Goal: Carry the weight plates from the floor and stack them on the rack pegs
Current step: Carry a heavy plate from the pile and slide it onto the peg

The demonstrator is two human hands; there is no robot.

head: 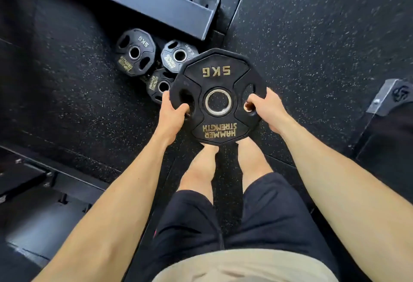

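We stood on a black rubber gym floor (312, 36) flecked with pale specks, seams running between its mats. At the top of the view lay the dark steel base of what we took to be the rack (161, 2); its pegs were not visible to us. A grey metal foot (388, 98) of other equipment sat at the right edge.

Between our arms, above our bare legs, we held a black weight plate (218, 96) marked 5KG and HAMMER STRENGTH, flat and face up, clear of the floor. Our left hand (172, 116) gripped its left rim with fingers hooked through a grip slot; our right hand (266, 109) did the same on the opposite side. Both hands were clamped on the plate, well apart across its width.

Beyond it, three smaller-looking plates (135, 52) of the same make lay on the floor near the rack base, overlapping one another.

We judged the plate stiff, dense and moderately heavy, its rubbery coating offering fair grip. The slots were the natural holds; the steel-ringed centre hole (218, 103) would need lining up squarely with a peg.
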